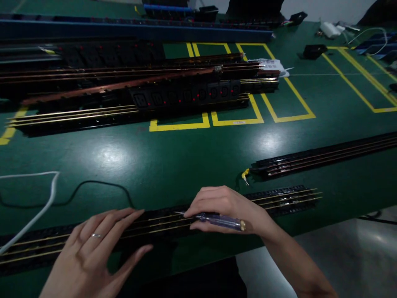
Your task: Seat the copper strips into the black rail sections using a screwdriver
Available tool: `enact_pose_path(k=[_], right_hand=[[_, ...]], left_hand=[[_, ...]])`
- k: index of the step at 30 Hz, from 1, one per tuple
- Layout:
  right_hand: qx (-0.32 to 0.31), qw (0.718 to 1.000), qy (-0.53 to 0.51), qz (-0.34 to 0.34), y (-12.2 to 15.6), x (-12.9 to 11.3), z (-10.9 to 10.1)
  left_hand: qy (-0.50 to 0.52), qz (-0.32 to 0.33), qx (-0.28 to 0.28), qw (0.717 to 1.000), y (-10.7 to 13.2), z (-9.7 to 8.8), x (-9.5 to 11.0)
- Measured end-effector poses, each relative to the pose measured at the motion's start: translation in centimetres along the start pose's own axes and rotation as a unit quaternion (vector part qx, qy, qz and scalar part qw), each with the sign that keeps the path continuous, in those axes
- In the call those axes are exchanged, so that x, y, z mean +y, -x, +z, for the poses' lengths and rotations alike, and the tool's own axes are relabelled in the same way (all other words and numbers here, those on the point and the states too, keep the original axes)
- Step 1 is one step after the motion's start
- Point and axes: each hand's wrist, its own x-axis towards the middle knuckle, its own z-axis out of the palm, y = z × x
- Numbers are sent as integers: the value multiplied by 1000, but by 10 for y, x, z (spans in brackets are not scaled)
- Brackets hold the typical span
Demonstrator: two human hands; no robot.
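Note:
A long black strip with brass rails (pixel 288 199) lies along the near edge of the green table (pixel 173 161). My left hand (pixel 93 252) lies flat on it with fingers stretched out, a ring on one finger. My right hand (pixel 226 209) pinches a slim screwdriver with a clear purple handle (pixel 221 220), its tip pointing left onto the rails of the strip.
A second black strip with brass rails (pixel 325 156) lies to the right, a yellow wire at its end. A stack of similar strips and socket bars (pixel 139 89) fills the back left. White cable (pixel 46 203) and black cable (pixel 93 184) lie at the left. Yellow floor-style markings (pixel 273 107) cross the table.

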Motion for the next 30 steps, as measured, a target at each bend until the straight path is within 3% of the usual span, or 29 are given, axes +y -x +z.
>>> enact_pose_path(k=[4, 8, 11, 21, 25, 30], right_hand=[[2, 1000, 12, 4, 2, 1, 1], [-12, 1000, 21, -1, 2, 2, 0], [-2, 1000, 24, -3, 2, 4, -2], [-2, 1000, 8, 18, 8, -2, -8], [-4, 1000, 13, 20, 11, -3, -9], [-6, 999, 14, 34, 13, -4, -13]], left_hand=[[11, 24, 9, 1000, -23, 21, 26], [35, 43, 61, 997, -26, 34, 29], [30, 55, 68, 996, -18, 31, 21], [-9, 29, 12, 999, -10, 12, 0], [-20, 48, -17, 998, -25, 12, 12], [8, 109, -4, 994, -45, 26, 36]])
